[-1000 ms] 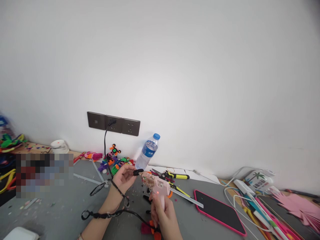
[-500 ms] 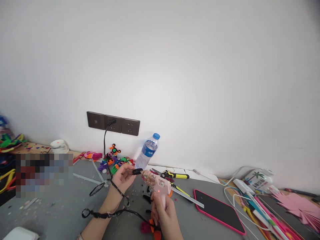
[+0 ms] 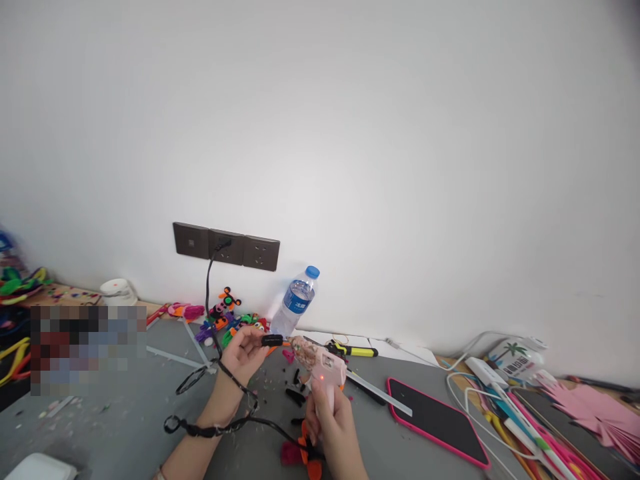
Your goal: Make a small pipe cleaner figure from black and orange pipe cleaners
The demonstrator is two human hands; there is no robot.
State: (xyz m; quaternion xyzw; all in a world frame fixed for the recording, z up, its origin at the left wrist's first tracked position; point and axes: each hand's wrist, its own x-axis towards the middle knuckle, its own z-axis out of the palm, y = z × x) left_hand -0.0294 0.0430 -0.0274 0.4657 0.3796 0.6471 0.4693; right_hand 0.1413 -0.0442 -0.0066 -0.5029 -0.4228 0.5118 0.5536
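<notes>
Right hand point(image 3: 334, 420) grips the handle of the pink hot glue gun point(image 3: 320, 365), nozzle aimed toward 10 o'clock; left hand point(image 3: 244, 353) pinches a small black piece point(image 3: 273, 341) at the nozzle tip; water bottle point(image 3: 295, 303) stands at 12 o'clock on the grey worktop point(image 3: 125, 413); pink-cased phone point(image 3: 437, 421) lies at 3 o'clock.

Pink glue gun point(image 3: 320, 365), nozzle against black piece point(image 3: 273, 341)

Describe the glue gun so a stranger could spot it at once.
Start at the dark outlet strip on the white wall and follow the black cord down to the grey table. Right of the left hand, the right hand grips the glue gun: the only pale pink, pistol-shaped tool, with a small red light.
</notes>
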